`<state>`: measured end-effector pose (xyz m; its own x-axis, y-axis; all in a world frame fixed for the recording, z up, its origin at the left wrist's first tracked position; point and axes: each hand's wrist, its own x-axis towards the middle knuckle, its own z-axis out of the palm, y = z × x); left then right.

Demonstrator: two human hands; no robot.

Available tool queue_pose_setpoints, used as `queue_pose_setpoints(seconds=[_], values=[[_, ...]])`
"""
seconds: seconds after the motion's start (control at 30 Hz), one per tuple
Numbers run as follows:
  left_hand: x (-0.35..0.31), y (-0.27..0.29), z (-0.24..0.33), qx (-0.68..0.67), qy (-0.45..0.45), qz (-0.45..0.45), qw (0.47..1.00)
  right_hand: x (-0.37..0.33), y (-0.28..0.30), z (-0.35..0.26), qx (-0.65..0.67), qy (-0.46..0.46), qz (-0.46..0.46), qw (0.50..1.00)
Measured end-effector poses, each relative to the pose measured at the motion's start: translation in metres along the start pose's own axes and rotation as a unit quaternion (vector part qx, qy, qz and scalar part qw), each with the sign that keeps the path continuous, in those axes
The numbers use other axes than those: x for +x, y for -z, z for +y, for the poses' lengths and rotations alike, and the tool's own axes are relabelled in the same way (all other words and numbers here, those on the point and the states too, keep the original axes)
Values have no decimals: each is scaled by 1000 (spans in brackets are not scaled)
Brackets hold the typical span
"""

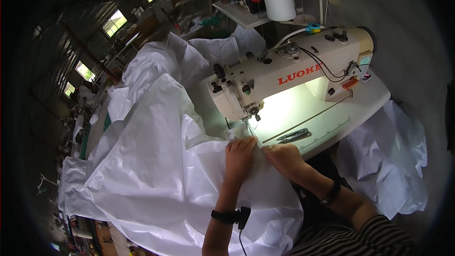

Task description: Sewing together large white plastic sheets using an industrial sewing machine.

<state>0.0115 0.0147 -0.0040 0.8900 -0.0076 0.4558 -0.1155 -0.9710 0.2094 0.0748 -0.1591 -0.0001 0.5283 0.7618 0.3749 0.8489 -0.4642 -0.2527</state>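
A large sheet of shiny white fabric [156,161] spreads over the left of the sewing table and hangs down in front of me. Its edge runs up to the needle area of a cream sewing machine [303,68]. My left hand [241,156] rests on the fabric just in front of the needle, its fingers bent and closed on the material. To its right, my right hand [284,159] pinches the fabric's edge, fingers closed; the fingertips of both hands nearly meet. Grey thread snips [294,135] lie on the machine bed, beyond my right hand.
A white thread cone [279,5] stands on a shelf [239,15] behind the machine. The machine's lamp lights its bed [322,122], which has a ruler scale along the front edge. More white fabric [386,161] hangs at the right. A cluttered, dim workshop with windows stretches away left.
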Motion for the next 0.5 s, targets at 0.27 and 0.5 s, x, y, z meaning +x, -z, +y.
queue_pose_setpoints(seconds=[0.27, 0.5], values=[[-6, -1, -3, -20, -2, 13, 1000, 10, -8, -6, 26, -14, 4, 1000], [2, 0, -8, 28, -3, 3, 1000, 1, -21, -14, -202, 61, -13, 977]])
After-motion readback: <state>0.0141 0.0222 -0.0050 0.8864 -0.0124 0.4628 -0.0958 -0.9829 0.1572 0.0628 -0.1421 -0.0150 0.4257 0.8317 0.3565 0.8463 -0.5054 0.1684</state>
